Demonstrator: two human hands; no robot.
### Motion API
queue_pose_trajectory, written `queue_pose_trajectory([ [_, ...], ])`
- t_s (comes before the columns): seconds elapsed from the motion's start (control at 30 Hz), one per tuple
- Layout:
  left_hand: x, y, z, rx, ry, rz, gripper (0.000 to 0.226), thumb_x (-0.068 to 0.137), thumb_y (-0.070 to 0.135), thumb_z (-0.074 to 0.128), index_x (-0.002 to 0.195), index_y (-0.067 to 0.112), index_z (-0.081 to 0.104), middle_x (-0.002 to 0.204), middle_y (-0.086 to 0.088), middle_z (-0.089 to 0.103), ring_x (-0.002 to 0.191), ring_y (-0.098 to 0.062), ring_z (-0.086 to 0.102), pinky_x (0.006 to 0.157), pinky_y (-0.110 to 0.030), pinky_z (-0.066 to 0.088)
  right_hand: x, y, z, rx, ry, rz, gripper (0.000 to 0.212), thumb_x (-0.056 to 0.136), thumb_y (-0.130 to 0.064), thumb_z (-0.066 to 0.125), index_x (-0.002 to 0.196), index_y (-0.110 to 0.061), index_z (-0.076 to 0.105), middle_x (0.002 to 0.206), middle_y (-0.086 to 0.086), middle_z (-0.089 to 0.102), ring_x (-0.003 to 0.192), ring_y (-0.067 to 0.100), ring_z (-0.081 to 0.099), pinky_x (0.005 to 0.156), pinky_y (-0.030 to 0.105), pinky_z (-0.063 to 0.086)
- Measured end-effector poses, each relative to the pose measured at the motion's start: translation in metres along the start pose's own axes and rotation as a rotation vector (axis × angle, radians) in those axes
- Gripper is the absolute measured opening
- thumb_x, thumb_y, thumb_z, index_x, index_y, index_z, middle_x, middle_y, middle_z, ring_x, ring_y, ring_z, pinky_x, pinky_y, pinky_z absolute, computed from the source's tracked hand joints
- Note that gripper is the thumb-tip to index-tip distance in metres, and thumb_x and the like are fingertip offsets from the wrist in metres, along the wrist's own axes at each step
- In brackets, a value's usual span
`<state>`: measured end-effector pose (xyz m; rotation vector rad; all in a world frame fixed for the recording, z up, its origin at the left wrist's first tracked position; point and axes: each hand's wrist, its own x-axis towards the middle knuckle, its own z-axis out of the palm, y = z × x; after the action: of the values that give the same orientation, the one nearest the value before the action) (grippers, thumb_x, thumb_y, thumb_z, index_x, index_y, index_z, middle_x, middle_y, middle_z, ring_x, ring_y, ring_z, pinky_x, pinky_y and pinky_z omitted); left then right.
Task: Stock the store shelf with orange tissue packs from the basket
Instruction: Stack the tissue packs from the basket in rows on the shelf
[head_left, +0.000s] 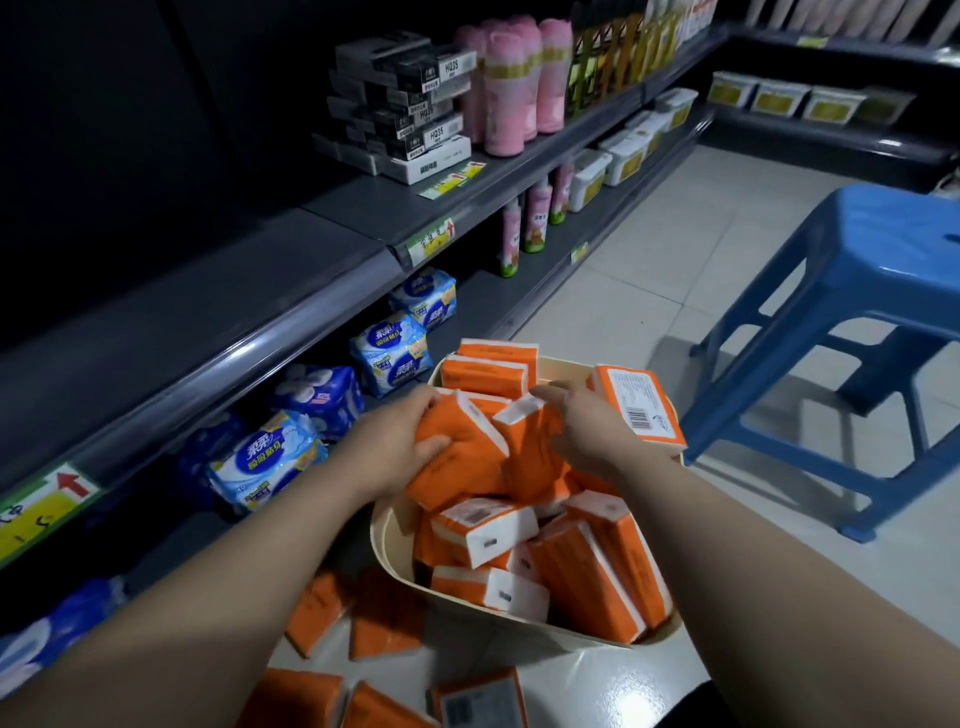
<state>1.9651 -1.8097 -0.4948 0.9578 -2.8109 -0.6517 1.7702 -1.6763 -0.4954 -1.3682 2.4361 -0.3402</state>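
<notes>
Open tiled floor (649, 270) runs toward one o'clock between the dark shelf (218, 332) and the blue plastic stool (852, 312). Black boxes (410, 104) at eleven read "HQ35". The cream basket (395, 530) holds glossy orange tissue packs (597, 577) with white ends. The left hand (395, 441) grasps one pack (457, 447); the right hand (587, 431) grips another (530, 441).
</notes>
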Motion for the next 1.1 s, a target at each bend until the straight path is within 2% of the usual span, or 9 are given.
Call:
queue_pose_trajectory([
  [0.2,-0.021,-0.017,-0.038,0.010,0.136,-0.022,0.047,0.092,0.047,0.048,0.134,0.029,0.041,0.130,-0.001,0.054,0.116,-0.022,0.053,0.088,-0.033,0.042,0.009,-0.002,0.009,-0.107,-0.069,0.015,0.068,0.086,-0.009,0.051,0.146,-0.034,0.030,0.155,0.006,0.025,0.135,0.033,0.035,0.114,0.045,0.027],
  [0.3,-0.029,-0.028,-0.041,0.048,0.131,-0.101,0.050,0.091,0.053,0.044,0.135,0.029,0.041,0.130,-0.001,0.054,0.116,-0.024,0.053,0.090,-0.038,0.044,0.011,-0.004,0.011,-0.083,-0.090,0.029,0.068,0.086,-0.011,0.056,0.145,-0.034,0.031,0.146,0.009,0.031,0.127,0.033,0.044,0.105,0.043,0.040],
  [0.43,-0.034,-0.034,-0.045,0.019,0.140,-0.152,0.050,0.091,0.053,0.046,0.133,0.027,0.041,0.125,0.000,0.056,0.108,-0.023,0.056,0.079,-0.033,0.042,0.011,-0.012,0.010,-0.115,-0.101,-0.008,0.060,0.082,-0.015,0.064,0.136,-0.032,0.045,0.127,0.009,0.036,0.117,0.031,0.048,0.102,0.038,0.042],
  [0.53,-0.038,-0.033,-0.048,-0.054,0.136,-0.173,0.050,0.090,0.046,0.053,0.134,0.028,0.038,0.120,0.000,0.057,0.096,-0.020,0.057,0.074,-0.029,0.040,0.007,-0.018,0.004,-0.158,-0.106,-0.036,0.054,0.081,-0.016,0.068,0.131,-0.028,0.051,0.127,0.008,0.039,0.111,0.029,0.052,0.098,0.037,0.044],
  [0.7,-0.057,-0.029,-0.067,-0.153,0.109,-0.199,0.066,0.078,0.025,0.067,0.135,0.031,0.034,0.111,0.006,0.053,0.073,-0.010,0.057,0.058,-0.023,0.042,-0.004,-0.038,-0.014,-0.264,-0.046,-0.152,0.045,0.084,-0.012,0.057,0.127,-0.026,0.052,0.123,0.006,0.054,0.111,0.027,0.052,0.088,0.035,0.046],
  [0.83,-0.083,-0.035,-0.090,-0.170,0.165,-0.234,0.068,0.071,0.019,0.072,0.131,0.031,0.042,0.115,0.006,0.058,0.083,-0.014,0.060,0.069,-0.029,0.052,-0.019,-0.068,-0.031,-0.092,-0.059,-0.162,0.048,0.081,-0.012,0.060,0.125,-0.025,0.048,0.119,0.007,0.047,0.096,0.027,0.054,0.073,0.029,0.041],
  [0.97,-0.119,-0.051,-0.119,-0.129,0.230,-0.257,0.062,0.069,0.018,0.077,0.126,0.022,0.055,0.117,0.000,0.064,0.095,-0.012,0.059,0.079,-0.019,0.042,-0.033,-0.106,-0.042,0.043,0.036,-0.209,0.061,0.073,-0.015,0.066,0.128,-0.018,0.040,0.119,0.012,0.052,0.104,0.030,0.054,0.076,0.029,0.041],
  [1.03,-0.143,-0.062,-0.137,-0.086,0.263,-0.273,0.057,0.067,0.023,0.080,0.121,0.019,0.061,0.116,0.001,0.065,0.102,-0.014,0.060,0.085,-0.019,0.040,-0.040,-0.131,-0.044,0.087,0.112,-0.251,0.056,0.071,-0.016,0.068,0.122,-0.010,0.044,0.113,0.013,0.056,0.101,0.030,0.054,0.070,0.025,0.032],
  [1.1,-0.168,-0.073,-0.155,-0.075,0.288,-0.300,0.047,0.067,0.027,0.081,0.111,0.020,0.067,0.108,0.005,0.067,0.096,-0.012,0.061,0.081,-0.019,0.040,-0.048,-0.158,-0.046,0.111,0.185,-0.273,0.044,0.071,-0.020,0.070,0.109,-0.009,0.050,0.103,0.011,0.057,0.095,0.028,0.054,0.067,0.024,0.029],
])
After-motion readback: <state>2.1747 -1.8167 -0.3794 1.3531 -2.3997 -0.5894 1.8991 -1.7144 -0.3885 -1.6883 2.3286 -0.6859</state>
